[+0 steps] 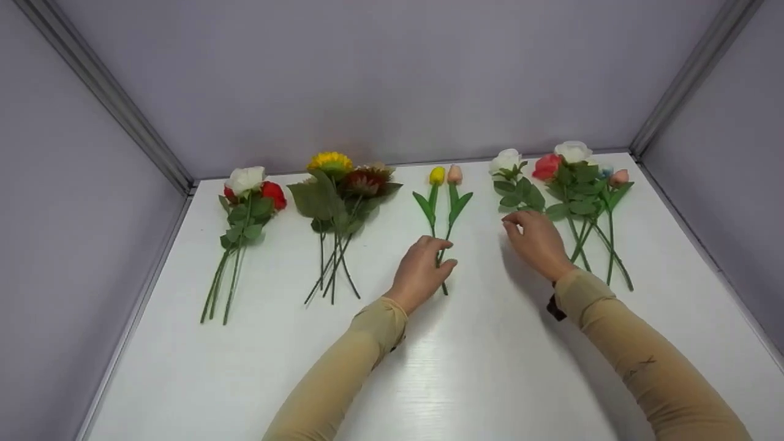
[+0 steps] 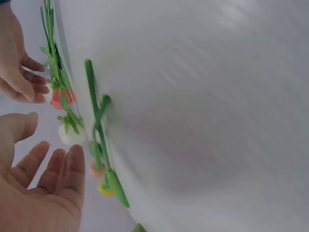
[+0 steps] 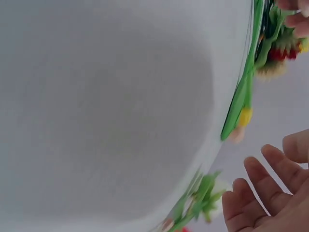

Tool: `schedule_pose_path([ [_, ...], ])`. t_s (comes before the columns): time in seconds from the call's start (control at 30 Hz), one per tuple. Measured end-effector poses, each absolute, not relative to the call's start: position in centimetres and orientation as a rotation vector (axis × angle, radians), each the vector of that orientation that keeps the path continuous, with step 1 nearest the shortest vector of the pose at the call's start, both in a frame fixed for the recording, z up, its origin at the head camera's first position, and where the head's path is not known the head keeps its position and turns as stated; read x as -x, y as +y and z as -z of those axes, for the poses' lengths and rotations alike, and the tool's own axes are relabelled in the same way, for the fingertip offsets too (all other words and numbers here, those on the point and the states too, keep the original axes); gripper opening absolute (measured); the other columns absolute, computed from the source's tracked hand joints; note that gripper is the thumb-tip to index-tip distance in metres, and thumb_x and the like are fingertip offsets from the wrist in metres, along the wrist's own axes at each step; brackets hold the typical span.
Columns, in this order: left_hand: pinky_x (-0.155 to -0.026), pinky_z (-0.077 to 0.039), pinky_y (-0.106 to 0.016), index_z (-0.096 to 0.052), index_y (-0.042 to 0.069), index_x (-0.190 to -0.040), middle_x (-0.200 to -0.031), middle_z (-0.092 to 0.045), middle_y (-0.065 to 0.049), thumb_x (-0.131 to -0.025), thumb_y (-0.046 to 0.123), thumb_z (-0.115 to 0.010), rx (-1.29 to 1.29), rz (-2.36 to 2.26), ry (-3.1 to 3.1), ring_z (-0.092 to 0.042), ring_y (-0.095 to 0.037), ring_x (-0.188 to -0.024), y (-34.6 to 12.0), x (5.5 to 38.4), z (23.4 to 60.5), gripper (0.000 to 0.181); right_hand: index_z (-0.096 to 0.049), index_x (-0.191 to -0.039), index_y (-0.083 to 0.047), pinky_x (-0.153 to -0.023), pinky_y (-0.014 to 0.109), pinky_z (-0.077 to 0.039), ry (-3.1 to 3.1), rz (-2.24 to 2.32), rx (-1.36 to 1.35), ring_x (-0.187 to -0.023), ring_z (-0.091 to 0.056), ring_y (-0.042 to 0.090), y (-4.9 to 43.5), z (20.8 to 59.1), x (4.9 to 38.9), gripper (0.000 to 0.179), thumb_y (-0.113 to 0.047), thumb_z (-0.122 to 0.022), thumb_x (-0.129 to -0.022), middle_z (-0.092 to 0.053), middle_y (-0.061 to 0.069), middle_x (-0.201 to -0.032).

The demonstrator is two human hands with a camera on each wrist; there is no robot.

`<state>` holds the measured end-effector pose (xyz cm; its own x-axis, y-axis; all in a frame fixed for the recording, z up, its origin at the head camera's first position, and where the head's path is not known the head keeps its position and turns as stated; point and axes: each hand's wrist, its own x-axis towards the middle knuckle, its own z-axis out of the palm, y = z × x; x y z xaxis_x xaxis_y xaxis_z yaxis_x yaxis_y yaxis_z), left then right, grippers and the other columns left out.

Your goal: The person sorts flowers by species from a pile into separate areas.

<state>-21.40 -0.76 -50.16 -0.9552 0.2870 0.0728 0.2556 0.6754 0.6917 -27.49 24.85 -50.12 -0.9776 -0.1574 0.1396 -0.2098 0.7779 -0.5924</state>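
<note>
Two tulips, a yellow tulip (image 1: 437,176) and a pale pink tulip (image 1: 454,174), lie side by side on the white table, their stems crossing low down. Over those stems in the head view is my left hand (image 1: 422,269), thumb and fingers parted. The left wrist view shows that hand (image 2: 43,193) with nothing in its grasp. My right hand (image 1: 539,242) hovers by the leaves of a white rose (image 1: 506,162), hiding its lower stem. Its fingers (image 3: 251,193) are loosely bent and hold nothing in the right wrist view.
At the far left lie white and red roses (image 1: 245,180). A sunflower (image 1: 331,162) and dark red blooms (image 1: 365,182) are bunched beside them. Right of my right hand is a bunch with a red rose (image 1: 547,166) and another white rose (image 1: 573,151). Grey walls (image 1: 392,79) enclose the table.
</note>
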Motion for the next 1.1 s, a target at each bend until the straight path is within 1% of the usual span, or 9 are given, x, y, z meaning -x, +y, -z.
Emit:
schedule_pose_path([
  [0.13, -0.099, -0.050, -0.028, -0.065, 0.013, -0.137, -0.131, -0.063, -0.003, -0.103, 0.028, -0.064, -0.736, -0.956, 2.860, -0.061, -0.017, -0.119, 1.3, 20.6, 49.7, 0.036, -0.069, -0.123, 0.002, -0.085, 0.051, -0.049, -2.936, -1.047, -0.112, -0.098, -0.061, 0.035, 28.4, 49.6, 28.2, 0.035, -0.025, -0.052, -0.107, -0.067, 0.022, -0.114],
  [0.3, -0.113, -0.039, -0.028, -0.055, 0.019, -0.149, -0.147, -0.055, 0.001, -0.106, 0.039, -0.057, -1.152, -0.535, 2.852, -0.049, -0.016, -0.136, 4.2, 19.4, 49.4, 0.048, -0.061, -0.130, 0.005, -0.085, 0.050, -0.048, -2.938, -1.134, 0.107, -0.101, -0.058, 0.037, 33.1, 48.8, 28.5, 0.044, -0.030, -0.048, -0.106, -0.062, 0.026, -0.120],
  [0.4, -0.120, -0.027, -0.031, -0.046, 0.023, -0.156, -0.158, -0.045, 0.000, -0.107, 0.046, -0.051, -1.365, -0.236, 2.832, -0.037, -0.019, -0.147, 5.7, 18.6, 49.1, 0.054, -0.062, -0.110, 0.006, -0.072, 0.045, -0.047, -2.929, -1.111, 0.184, -0.085, -0.056, 0.034, 35.5, 48.7, 28.7, 0.035, -0.026, -0.051, -0.104, -0.063, 0.022, -0.098],
  [0.47, -0.123, -0.020, -0.033, -0.042, 0.026, -0.158, -0.162, -0.039, -0.001, -0.107, 0.050, -0.048, -1.474, -0.078, 2.820, -0.030, -0.021, -0.150, 6.7, 18.1, 48.9, 0.058, -0.061, -0.095, 0.004, -0.062, 0.040, -0.045, -2.930, -1.089, 0.223, -0.072, -0.054, 0.027, 36.8, 48.7, 28.8, 0.029, -0.023, -0.055, -0.101, -0.061, 0.012, -0.081],
  [0.57, -0.124, -0.017, -0.036, -0.038, 0.029, -0.159, -0.164, -0.035, 0.000, -0.105, 0.057, -0.046, -1.555, 0.050, 2.807, -0.025, -0.022, -0.153, 8.0, 17.3, 48.5, 0.061, -0.064, -0.087, 0.004, -0.056, 0.035, -0.046, -2.952, -1.141, 0.285, -0.063, -0.056, 0.020, 38.0, 48.7, 28.9, 0.030, -0.024, -0.062, -0.098, -0.060, 0.001, -0.067],
  [0.67, -0.124, -0.017, -0.038, -0.038, 0.030, -0.159, -0.164, -0.035, 0.001, -0.104, 0.061, -0.043, -1.609, 0.076, 2.789, -0.024, -0.022, -0.153, 8.9, 16.5, 48.4, 0.063, -0.069, -0.093, 0.009, -0.057, 0.033, -0.050, -2.982, -1.210, 0.346, -0.065, -0.062, 0.019, 38.3, 48.8, 29.0, 0.037, -0.028, -0.065, -0.097, -0.067, 0.001, -0.068],
  [0.77, -0.124, -0.018, -0.039, -0.039, 0.031, -0.159, -0.163, -0.036, 0.002, -0.103, 0.063, -0.042, -1.647, 0.079, 2.774, -0.025, -0.021, -0.152, 9.3, 15.9, 48.6, 0.064, -0.069, -0.095, 0.009, -0.060, 0.033, -0.051, -2.985, -1.270, 0.407, -0.067, -0.063, 0.021, 38.2, 49.0, 29.1, 0.038, -0.028, -0.064, -0.097, -0.069, 0.004, -0.069],
  [1.0, -0.124, -0.019, -0.038, -0.043, 0.032, -0.156, -0.162, -0.038, 0.003, -0.103, 0.064, -0.043, -1.650, 0.037, 2.766, -0.027, -0.021, -0.151, 9.3, 15.3, 49.3, 0.062, -0.071, -0.080, -0.002, -0.061, 0.032, -0.052, -2.911, -1.440, 0.546, -0.061, -0.063, 0.018, 37.9, 49.5, 29.5, 0.026, -0.023, -0.067, -0.095, -0.066, 0.000, -0.061],
  [1.1, -0.124, -0.020, -0.038, -0.043, 0.032, -0.156, -0.162, -0.038, 0.003, -0.103, 0.064, -0.043, -1.636, 0.026, 2.758, -0.028, -0.020, -0.151, 9.1, 15.3, 49.6, 0.062, -0.071, -0.080, -0.005, -0.060, 0.031, -0.055, -2.843, -1.565, 0.599, -0.060, -0.065, 0.015, 38.0, 49.8, 29.7, 0.020, -0.019, -0.069, -0.094, -0.066, -0.002, -0.061],
])
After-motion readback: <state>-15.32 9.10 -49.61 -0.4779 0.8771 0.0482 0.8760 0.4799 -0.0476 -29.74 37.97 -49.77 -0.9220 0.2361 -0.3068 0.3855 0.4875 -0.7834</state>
